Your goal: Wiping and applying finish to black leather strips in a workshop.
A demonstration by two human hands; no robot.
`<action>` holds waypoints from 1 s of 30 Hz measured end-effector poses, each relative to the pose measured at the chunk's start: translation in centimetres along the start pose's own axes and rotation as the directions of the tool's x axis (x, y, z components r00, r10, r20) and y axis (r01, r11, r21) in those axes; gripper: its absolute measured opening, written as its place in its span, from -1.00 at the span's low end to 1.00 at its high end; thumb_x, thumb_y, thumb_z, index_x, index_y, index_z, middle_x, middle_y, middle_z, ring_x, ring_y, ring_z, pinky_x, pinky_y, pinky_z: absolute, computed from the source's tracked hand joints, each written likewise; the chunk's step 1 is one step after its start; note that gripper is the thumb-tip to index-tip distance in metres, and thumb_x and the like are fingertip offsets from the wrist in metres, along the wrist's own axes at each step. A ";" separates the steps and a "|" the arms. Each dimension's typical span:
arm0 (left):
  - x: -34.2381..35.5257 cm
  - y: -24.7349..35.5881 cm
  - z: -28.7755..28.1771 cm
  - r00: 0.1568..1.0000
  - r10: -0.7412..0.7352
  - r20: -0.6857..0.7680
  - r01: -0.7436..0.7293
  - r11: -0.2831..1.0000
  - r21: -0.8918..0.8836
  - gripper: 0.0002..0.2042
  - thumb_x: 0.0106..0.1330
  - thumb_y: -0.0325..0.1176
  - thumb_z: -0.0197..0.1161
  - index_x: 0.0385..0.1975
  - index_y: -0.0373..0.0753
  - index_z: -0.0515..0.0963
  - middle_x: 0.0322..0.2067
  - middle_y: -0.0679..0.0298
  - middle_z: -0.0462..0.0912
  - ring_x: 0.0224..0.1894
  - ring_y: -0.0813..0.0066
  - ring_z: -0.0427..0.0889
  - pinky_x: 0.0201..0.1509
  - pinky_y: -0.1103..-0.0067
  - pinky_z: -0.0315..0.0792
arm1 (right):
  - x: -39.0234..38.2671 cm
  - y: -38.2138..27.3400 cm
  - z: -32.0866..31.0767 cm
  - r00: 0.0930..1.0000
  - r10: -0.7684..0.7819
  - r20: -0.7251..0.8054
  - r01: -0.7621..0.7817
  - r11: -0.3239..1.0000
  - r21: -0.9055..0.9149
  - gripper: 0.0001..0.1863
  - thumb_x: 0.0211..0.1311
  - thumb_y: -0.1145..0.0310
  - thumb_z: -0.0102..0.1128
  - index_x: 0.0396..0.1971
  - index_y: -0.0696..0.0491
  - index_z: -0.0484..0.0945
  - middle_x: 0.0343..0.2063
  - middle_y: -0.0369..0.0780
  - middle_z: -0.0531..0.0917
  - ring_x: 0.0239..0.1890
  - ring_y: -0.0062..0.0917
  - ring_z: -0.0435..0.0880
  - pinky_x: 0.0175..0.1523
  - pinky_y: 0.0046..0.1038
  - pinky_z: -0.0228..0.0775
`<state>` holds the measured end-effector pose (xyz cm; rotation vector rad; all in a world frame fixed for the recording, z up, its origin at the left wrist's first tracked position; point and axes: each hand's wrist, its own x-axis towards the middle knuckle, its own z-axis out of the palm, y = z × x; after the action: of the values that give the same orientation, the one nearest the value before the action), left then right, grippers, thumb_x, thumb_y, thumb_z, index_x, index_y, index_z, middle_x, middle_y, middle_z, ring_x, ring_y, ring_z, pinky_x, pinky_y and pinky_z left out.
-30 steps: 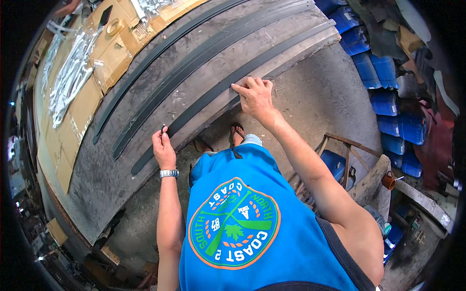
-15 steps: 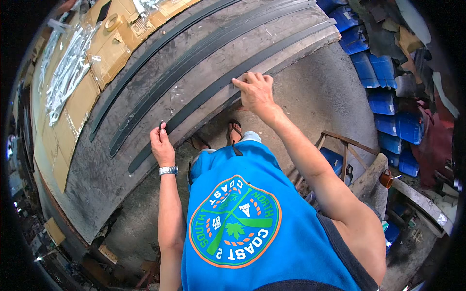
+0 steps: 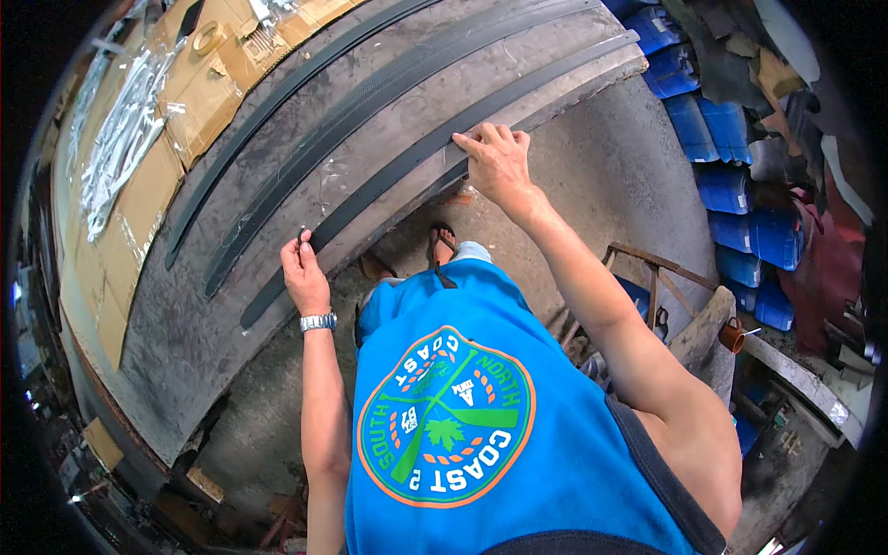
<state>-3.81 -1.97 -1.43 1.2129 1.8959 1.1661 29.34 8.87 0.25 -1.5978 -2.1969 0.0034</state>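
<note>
In the head view, the left hand (image 3: pixel 303 275) is closed around a small dark tool (image 3: pixel 302 232), of which only the tip shows above the fingers; what kind of tool it is cannot be made out. That tip touches the nearest long black rubber strip (image 3: pixel 416 157), which lies along the near edge of the worn grey workbench (image 3: pixel 185 342). A silver wristwatch (image 3: pixel 317 322) sits on the left wrist.

The right hand (image 3: pixel 499 162) lies palm down on the same strip further along, fingers spread flat and pressing rather than gripping; the strip under the palm is hidden.

2 more black strips (image 3: pixel 351 102) run beside it across the bench, well apart from both hands, and their far ends bend toward the picture's rim. Flattened brown cardboard (image 3: pixel 139 185) with crumpled clear plastic wrap (image 3: pixel 116 139) covers the far side of the bench, partly cut off by the dark rim.

The person's blue shirt (image 3: pixel 490 444) blocks much of the concrete floor (image 3: pixel 610 176); only sandalled toes (image 3: pixel 442 239) show beneath the bench edge. Stacked blue plastic containers (image 3: pixel 731 176) at the right are half hidden by dark scraps.
</note>
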 end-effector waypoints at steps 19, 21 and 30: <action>0.2 -0.4 0.1 1.000 -0.020 0.010 0.021 0.998 -0.066 -0.81 0.43 -0.37 -0.03 -0.09 -0.34 0.37 -0.05 0.16 0.57 0.03 0.47 0.51 0.16 0.55 0.31 | -0.9 -1.5 0.2 0.957 0.146 0.251 -0.188 0.970 0.152 -0.56 0.05 0.35 0.13 -0.01 -0.27 0.57 -0.28 -0.33 0.48 -0.09 -0.43 0.43 0.01 -0.22 0.14; 0.1 -0.4 0.1 1.000 -0.017 0.009 0.018 0.998 -0.066 -0.81 0.43 -0.37 -0.03 -0.09 -0.34 0.37 -0.05 0.16 0.57 0.03 0.47 0.51 0.16 0.55 0.31 | -0.8 -1.0 -0.1 0.961 0.136 0.242 -0.178 0.970 0.163 -0.57 0.05 0.36 0.12 -0.01 -0.27 0.58 -0.30 -0.32 0.48 -0.10 -0.43 0.43 0.01 -0.21 0.13; 0.3 -0.4 0.3 1.000 0.001 -0.011 -0.002 0.997 -0.075 -0.82 0.41 -0.39 -0.01 -0.11 -0.35 0.38 -0.07 0.14 0.59 -0.02 0.46 0.54 0.11 0.56 0.35 | -0.1 -1.6 0.1 0.983 -0.181 0.029 0.182 0.983 -0.007 -0.64 -0.15 0.43 0.14 -0.24 -0.13 0.65 -0.38 -0.35 0.48 -0.19 -0.45 0.45 -0.04 -0.20 0.15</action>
<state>-3.80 -1.68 -1.96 1.1699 1.8427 1.2363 27.92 8.26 0.55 -1.4046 -2.3604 -0.0382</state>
